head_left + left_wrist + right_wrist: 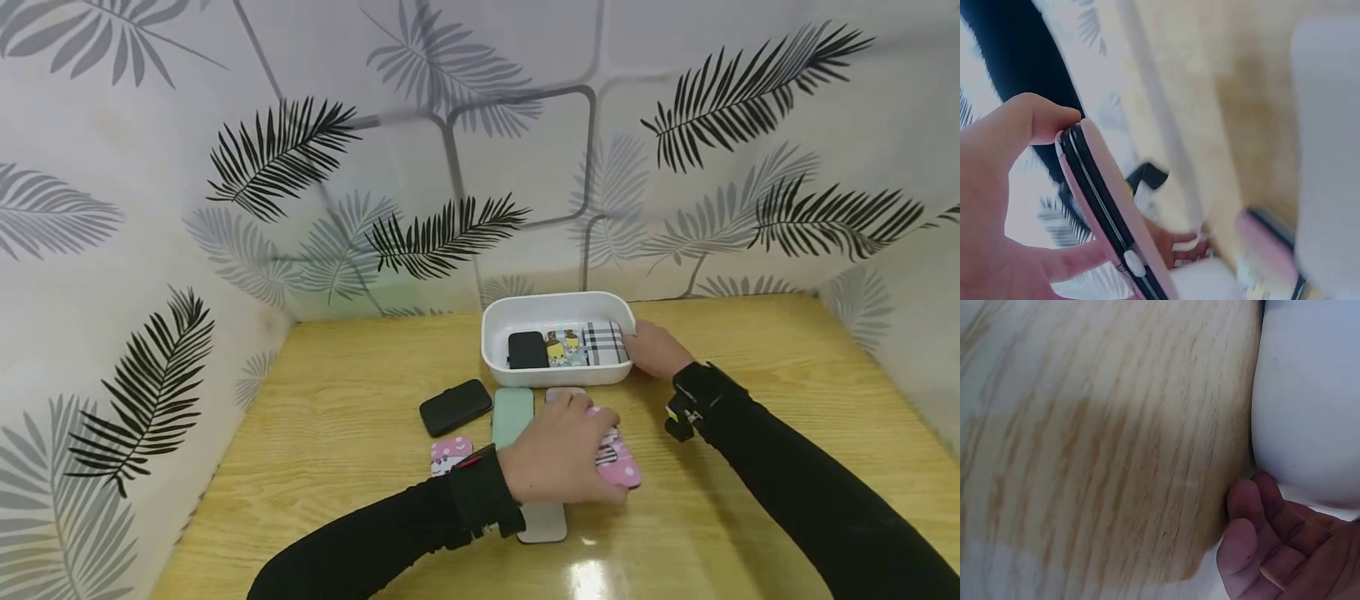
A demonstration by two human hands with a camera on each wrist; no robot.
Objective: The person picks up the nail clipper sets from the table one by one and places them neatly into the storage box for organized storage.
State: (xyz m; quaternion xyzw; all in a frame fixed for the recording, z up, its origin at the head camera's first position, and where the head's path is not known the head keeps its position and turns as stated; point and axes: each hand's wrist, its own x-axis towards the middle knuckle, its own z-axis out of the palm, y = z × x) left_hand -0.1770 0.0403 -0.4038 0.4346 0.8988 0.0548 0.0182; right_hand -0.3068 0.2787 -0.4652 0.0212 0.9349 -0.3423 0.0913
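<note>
My left hand [558, 450] holds a pink polka-dot hard case [621, 468] above the table, thumb on one side and fingers on the other. In the left wrist view this case [1107, 187] is seen edge-on, closed, with a black rim and a pale clasp. At the right end of a white plastic bin [491, 333], my right hand [660, 350] grips its end wall. The right wrist view shows curled fingertips [1244, 500] right at the bin's lower edge. Inside the bin stand a black case [528, 350], a yellow cartoon case [566, 350] and a plaid case [606, 343].
Left of the left hand lie a black case [456, 407] and a small pink case [451, 452]. A mint-green case [513, 412] and a whitish case [545, 525] are partly hidden under that hand. Another pinkish case [562, 391] lies before the bin. Patterned cloth [517, 183] hangs behind the table.
</note>
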